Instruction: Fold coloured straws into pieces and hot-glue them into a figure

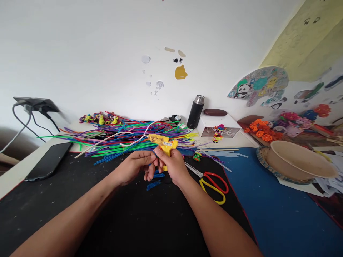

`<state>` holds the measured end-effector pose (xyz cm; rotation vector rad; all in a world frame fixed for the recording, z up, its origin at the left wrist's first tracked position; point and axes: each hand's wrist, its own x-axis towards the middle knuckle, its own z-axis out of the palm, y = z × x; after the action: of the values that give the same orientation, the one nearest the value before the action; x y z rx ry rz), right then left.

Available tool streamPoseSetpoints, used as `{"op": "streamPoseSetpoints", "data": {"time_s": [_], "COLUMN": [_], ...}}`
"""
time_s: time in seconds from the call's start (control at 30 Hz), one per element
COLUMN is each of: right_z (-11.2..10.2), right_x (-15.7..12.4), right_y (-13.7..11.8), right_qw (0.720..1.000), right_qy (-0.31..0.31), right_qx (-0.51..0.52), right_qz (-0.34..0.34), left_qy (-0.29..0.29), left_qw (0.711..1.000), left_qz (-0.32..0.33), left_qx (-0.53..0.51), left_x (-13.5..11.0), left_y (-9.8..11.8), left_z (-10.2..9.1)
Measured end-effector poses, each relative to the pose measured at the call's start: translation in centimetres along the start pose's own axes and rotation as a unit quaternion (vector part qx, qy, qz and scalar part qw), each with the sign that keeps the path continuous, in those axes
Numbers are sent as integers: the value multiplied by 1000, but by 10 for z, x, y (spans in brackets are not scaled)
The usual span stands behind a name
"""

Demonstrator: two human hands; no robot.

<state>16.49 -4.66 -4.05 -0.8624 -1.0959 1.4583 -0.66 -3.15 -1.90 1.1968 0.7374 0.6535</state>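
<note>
The right hand (173,166) is closed around the grip of a yellow glue gun (164,142), fingers wrapped tight. The gun's body sticks up above the knuckles, with its nozzle pointing left towards the pile of coloured strips (125,137). A white cord runs from the gun back over that pile.

The left hand (136,166) is half curled, its fingertips (151,167) drawn together and touching the right hand just under the gun. Something blue shows at the fingertips, but it is too small to tell whether the hand is pinching it.

Both hands hover above the black mat (107,214) on the worktop. Directly beneath them lie a few small blue pieces (154,185). Scissors (213,182) with red and yellow handles lie just to the right of the right wrist, and a dark phone (48,161) rests well apart at the left edge. A black flask (195,112) stands upright behind the pile, against the wall.
</note>
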Motion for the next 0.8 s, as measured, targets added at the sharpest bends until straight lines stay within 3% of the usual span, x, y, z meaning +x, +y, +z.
{"op": "streamPoseSetpoints", "data": {"time_s": [0.17,0.43,0.6,0.8], "right_z": [1,3,2,2], "right_x": [-1,-1,0,3], "right_y": [-1,1,2,7], "right_qw": [1000,999,999,996], "right_qy": [10,30,37,81], "right_qx": [5,-7,-9,-30], "right_qz": [-5,-8,-12,8], "left_qy": [2,-6,13,101], "left_qw": [996,994,997,935], "left_qz": [-15,-34,27,117], "left_qx": [-89,-107,72,320], "left_x": [0,2,0,-4], "left_y": [-5,-8,-1,3], "left_z": [2,3,2,3]}}
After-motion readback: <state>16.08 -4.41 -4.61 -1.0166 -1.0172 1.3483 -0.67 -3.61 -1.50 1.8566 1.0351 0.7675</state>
